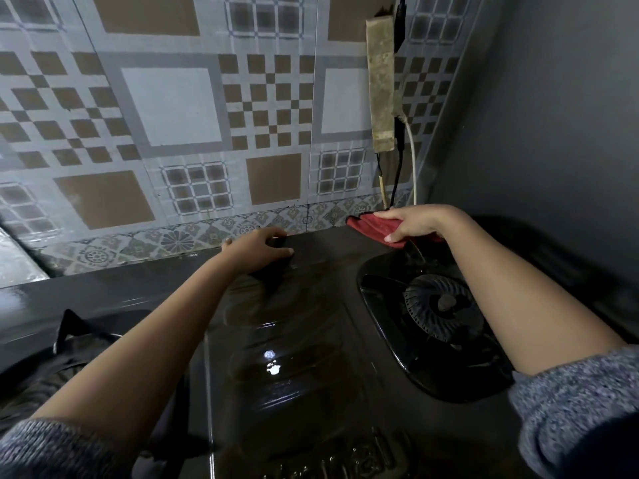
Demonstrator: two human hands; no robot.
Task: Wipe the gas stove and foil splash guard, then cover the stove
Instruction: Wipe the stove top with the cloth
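Note:
A glossy black gas stove fills the lower view, its top wet and reflective. My right hand presses a red cloth flat on the stove's far right corner, just behind the right burner. My left hand rests with fingers spread on the back edge of the stove's middle, holding nothing. The patterned foil splash guard stands upright behind the stove. A pan support prong of the left burner shows at the lower left.
A grey wall closes the right side. A grimy strip with dark and white cables hangs down the back wall near the corner. A pale surface lies at far left.

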